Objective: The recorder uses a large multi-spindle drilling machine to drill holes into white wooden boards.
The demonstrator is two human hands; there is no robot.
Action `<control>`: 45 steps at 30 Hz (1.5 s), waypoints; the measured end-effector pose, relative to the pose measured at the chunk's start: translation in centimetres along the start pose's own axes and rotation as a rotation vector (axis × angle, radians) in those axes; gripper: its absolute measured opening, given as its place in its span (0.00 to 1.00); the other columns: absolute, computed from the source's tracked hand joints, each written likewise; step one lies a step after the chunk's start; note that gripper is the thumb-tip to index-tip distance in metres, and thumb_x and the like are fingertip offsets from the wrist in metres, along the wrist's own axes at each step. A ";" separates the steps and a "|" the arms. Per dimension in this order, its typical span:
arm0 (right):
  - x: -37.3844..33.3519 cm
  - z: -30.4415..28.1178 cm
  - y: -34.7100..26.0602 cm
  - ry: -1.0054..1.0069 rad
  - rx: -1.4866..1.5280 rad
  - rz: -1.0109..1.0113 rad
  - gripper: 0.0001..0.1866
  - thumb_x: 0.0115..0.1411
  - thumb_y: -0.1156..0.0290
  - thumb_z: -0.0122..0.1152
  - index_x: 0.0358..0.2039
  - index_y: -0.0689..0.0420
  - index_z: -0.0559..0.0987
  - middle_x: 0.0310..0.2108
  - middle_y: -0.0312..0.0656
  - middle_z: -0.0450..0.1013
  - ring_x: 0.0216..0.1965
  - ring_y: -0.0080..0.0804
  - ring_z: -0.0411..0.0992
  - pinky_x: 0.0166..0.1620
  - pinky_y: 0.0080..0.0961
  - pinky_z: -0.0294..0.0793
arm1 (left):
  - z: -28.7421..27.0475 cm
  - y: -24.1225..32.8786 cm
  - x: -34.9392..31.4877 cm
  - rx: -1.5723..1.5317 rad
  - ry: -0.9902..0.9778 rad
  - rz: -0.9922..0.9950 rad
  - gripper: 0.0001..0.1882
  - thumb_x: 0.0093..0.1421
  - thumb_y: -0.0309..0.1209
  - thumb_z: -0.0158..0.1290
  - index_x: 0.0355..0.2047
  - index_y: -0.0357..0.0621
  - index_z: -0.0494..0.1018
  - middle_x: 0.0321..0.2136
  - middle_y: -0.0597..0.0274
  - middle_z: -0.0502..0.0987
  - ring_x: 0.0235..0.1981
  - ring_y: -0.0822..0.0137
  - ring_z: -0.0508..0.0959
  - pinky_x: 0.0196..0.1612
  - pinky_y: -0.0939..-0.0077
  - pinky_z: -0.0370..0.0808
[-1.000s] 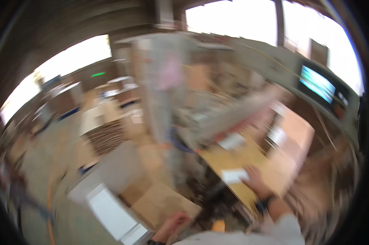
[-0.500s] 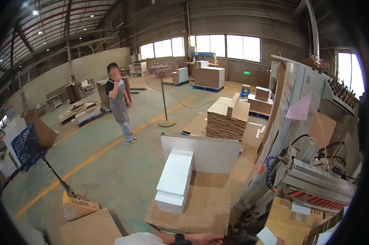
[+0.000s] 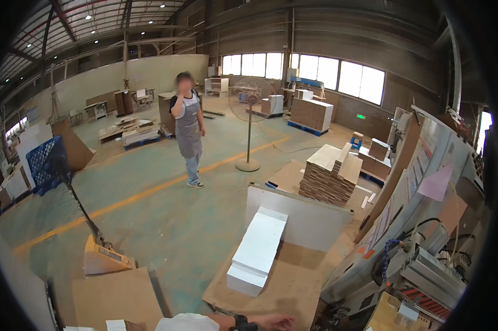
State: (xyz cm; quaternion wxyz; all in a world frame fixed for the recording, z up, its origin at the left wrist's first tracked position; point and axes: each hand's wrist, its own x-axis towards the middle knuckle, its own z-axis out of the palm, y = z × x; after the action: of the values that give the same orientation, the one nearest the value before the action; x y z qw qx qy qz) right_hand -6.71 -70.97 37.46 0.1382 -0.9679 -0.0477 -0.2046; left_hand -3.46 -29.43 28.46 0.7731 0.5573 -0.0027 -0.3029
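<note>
White boards (image 3: 256,243) lay stacked at lower centre; we judged them stiff, slippery, best gripped by opposite edges. Our left hand (image 3: 275,321), loosely extended, appeared empty; our right hand was unseen.

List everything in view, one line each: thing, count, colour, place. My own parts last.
panel stack: one, white, bottom centre
board base: one, brown, under panel stack
upright board: one, whitish, behind panel stack
plank pile: one, brown, beyond upright board
standing fan: one, dark, centre back
co-worker: one, striped apron, left of fan
pallet truck: one, yellow, lower left
upright pallet: one, blue, far left
machine: one, grey, right
paper: one, pink, on machine
windows: several, white, back wall
wristband: one, black, left wrist
left hand: one, bare, bottom edge
</note>
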 end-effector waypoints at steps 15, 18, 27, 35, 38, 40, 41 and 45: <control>2.6 -4.1 -6.7 0.060 -0.109 -0.206 0.17 0.52 0.66 0.51 0.39 0.63 0.67 0.28 0.54 0.68 0.27 0.51 0.65 0.32 0.40 0.64 | -16.5 -2.9 2.4 -0.858 0.684 -0.071 0.55 0.43 0.60 0.53 0.53 0.25 0.42 0.48 0.40 0.54 0.47 0.53 0.63 0.49 0.64 0.65; 2.4 -3.4 -5.2 0.044 -0.102 -0.218 0.16 0.52 0.66 0.51 0.39 0.63 0.67 0.28 0.54 0.68 0.28 0.51 0.65 0.32 0.40 0.64 | -17.3 -2.7 3.1 -0.829 0.767 -0.157 0.50 0.46 0.59 0.50 0.52 0.27 0.46 0.44 0.42 0.57 0.43 0.52 0.65 0.46 0.62 0.67; 0.9 -0.7 -2.4 -0.060 0.058 0.035 0.25 0.52 0.65 0.53 0.47 0.68 0.62 0.45 0.60 0.60 0.48 0.54 0.57 0.52 0.40 0.53 | -20.6 -6.4 4.9 -0.703 0.839 -0.157 0.36 0.51 0.50 0.51 0.47 0.30 0.54 0.41 0.44 0.59 0.37 0.51 0.66 0.38 0.57 0.69; 0.5 -0.7 -1.3 -0.063 -0.029 0.016 0.24 0.52 0.67 0.53 0.47 0.68 0.63 0.47 0.59 0.60 0.50 0.55 0.56 0.54 0.41 0.51 | -20.0 -6.1 4.9 -0.625 0.888 -0.142 0.29 0.51 0.51 0.50 0.40 0.37 0.61 0.31 0.51 0.64 0.27 0.60 0.67 0.30 0.62 0.71; 0.7 -0.2 -1.2 -0.020 0.036 -0.006 0.25 0.51 0.68 0.54 0.47 0.67 0.63 0.47 0.59 0.60 0.50 0.55 0.55 0.54 0.41 0.51 | -19.8 -6.4 5.0 -0.560 0.915 -0.090 0.24 0.53 0.52 0.47 0.27 0.40 0.64 0.20 0.57 0.63 0.18 0.64 0.64 0.21 0.68 0.67; 0.0 0.2 -0.6 0.006 0.006 -0.005 0.25 0.51 0.68 0.54 0.47 0.67 0.63 0.47 0.59 0.60 0.50 0.55 0.56 0.54 0.42 0.52 | -19.2 -6.0 4.8 -0.490 0.976 -0.125 0.26 0.54 0.53 0.46 0.17 0.39 0.63 0.14 0.60 0.60 0.14 0.65 0.62 0.17 0.70 0.64; 0.0 0.4 -0.3 0.008 0.010 -0.008 0.25 0.51 0.68 0.54 0.47 0.67 0.63 0.47 0.59 0.60 0.50 0.55 0.56 0.54 0.42 0.52 | -19.0 -5.8 4.8 -0.489 0.980 -0.120 0.26 0.54 0.53 0.46 0.17 0.39 0.63 0.14 0.60 0.60 0.14 0.65 0.62 0.17 0.70 0.64; 0.2 0.2 -0.2 -0.013 0.037 -0.009 0.27 0.51 0.66 0.55 0.48 0.66 0.63 0.48 0.58 0.60 0.51 0.55 0.56 0.54 0.42 0.52 | -17.8 -4.9 4.4 -0.513 0.986 -0.087 0.26 0.54 0.53 0.46 0.16 0.42 0.63 0.13 0.62 0.60 0.13 0.66 0.61 0.17 0.70 0.62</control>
State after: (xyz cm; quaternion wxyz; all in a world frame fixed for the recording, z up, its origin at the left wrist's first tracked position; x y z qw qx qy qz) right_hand -6.49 -70.71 37.35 0.1546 -0.9662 -0.0568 -0.1982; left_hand 3.91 -17.13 15.98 0.7802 0.4268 0.4564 -0.0290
